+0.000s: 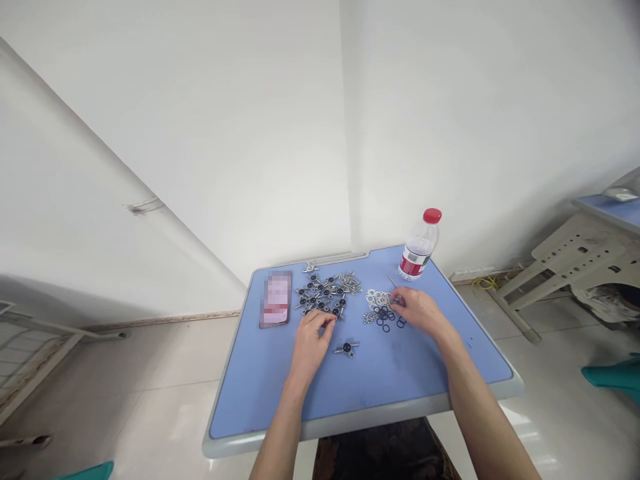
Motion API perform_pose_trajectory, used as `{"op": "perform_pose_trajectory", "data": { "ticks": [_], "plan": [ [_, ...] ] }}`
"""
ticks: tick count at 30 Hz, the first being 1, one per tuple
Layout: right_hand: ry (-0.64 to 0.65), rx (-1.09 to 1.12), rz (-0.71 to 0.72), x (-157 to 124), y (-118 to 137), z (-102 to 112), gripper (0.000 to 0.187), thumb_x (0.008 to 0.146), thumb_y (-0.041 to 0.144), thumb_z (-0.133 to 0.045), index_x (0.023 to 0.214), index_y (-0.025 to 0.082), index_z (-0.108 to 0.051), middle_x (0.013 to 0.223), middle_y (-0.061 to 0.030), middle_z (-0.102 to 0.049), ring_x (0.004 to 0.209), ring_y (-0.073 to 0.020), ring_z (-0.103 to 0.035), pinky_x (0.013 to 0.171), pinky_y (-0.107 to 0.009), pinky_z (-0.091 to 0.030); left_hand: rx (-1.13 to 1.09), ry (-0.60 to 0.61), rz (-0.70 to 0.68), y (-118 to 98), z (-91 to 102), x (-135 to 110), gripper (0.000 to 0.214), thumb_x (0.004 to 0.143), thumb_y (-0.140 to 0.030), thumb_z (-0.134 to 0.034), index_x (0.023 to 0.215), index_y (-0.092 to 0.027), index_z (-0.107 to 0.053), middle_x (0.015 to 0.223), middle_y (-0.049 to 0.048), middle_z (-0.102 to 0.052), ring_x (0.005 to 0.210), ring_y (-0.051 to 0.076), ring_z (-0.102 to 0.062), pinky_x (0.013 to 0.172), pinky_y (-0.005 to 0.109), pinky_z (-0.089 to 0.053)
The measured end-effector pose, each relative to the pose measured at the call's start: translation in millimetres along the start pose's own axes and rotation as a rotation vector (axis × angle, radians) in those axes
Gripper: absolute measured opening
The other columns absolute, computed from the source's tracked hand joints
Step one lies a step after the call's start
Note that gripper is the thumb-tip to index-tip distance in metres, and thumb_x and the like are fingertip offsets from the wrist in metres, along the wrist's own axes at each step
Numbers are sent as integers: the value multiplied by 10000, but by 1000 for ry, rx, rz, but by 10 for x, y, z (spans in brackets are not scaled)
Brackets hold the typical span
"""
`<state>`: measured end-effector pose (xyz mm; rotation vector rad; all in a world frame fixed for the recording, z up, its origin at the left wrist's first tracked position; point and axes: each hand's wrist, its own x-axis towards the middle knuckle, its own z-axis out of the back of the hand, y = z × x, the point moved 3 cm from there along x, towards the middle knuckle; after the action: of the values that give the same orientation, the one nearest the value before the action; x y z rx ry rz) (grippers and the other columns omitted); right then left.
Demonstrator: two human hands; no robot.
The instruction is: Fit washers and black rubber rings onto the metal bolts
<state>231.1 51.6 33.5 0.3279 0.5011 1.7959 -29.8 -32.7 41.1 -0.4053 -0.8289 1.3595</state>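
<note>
You are in a room with white walls and a pale tiled floor (165, 373), and in front of you is a desk with a blue top (380, 393) and a grey rim. A second desk (575, 260) stands far off to the right. Near the far edge of your desk, a plastic water bottle (419, 248) with a red cap stands upright, and on the left side lies a phone (275, 299) with a blurred screen.

Between them is a loose pile of silvery metal bolts (325, 293) with black rings on them. They are thin and point in many directions, so the pile has no common long axis. To the right of the pile lie flat metal washers (376, 299), many black O-rings (386, 319) and small steel balls (369, 319). Nearer to you, one single bolt (347, 348) lies alone, its long axis going left to right with a small tilt.

Your left hand (311, 343) is at the near edge of the pile, with the fingers curled together. Your right hand (419, 312) is just beside the washers and O-rings, with the fingers bent over them. I cannot tell if either hand grasps a small part.
</note>
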Motion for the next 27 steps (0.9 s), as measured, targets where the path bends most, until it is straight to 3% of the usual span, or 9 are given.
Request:
{"op": "perform_pose_trajectory", "data": {
  "ticks": [19, 27],
  "plan": [
    [0, 31, 28, -13, 40, 8, 122, 809, 191, -542, 891, 199, -632, 773, -11, -654, 671, -145, -561, 594, -236, -334, 2, 4, -8, 24, -5, -6, 160, 883, -189, -522, 895, -217, -679, 872, 28, -658, 826, 181, -603, 746, 316, -478],
    [-153, -31, 81, -3, 136, -78, 127, 883, 189, -516, 937, 208, -630, 896, -27, -680, 742, -161, -613, 611, -244, -353, 5, -118, 27, 124, 60, 18, 166, 870, -157, -525, 914, -214, -674, 864, 19, -644, 784, 162, -595, 722, 293, -479]
  ]
}}
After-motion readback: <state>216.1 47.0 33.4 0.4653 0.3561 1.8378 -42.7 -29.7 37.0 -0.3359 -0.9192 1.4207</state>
